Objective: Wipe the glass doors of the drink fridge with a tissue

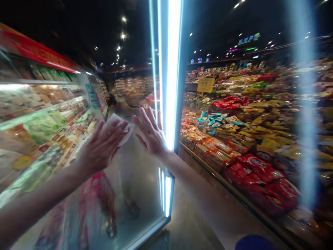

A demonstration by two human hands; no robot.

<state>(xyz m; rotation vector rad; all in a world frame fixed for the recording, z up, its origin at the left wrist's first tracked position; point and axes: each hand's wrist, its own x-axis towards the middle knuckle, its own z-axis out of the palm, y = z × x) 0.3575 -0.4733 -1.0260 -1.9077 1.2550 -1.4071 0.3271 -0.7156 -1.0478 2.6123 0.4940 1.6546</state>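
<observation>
Now left hand (pixel 104 147), flat, presses cloth (pixel 122 129) on glass door (pixel 142 180); right hand (pixel 151 133) splayed open.

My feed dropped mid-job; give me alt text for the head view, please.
The left hand presses a white cloth flat on a glass door, the right hand flat beside it near the lit door edge. Stocked shelves stand at left; snack packs line the aisle on the right.

Left hand (pixel 104 146): raised, palm flat, fingers extended forward | Right hand (pixel 149 133): just right of it, open, fingers spread upward | Both forearms bare, outstretched
</observation>
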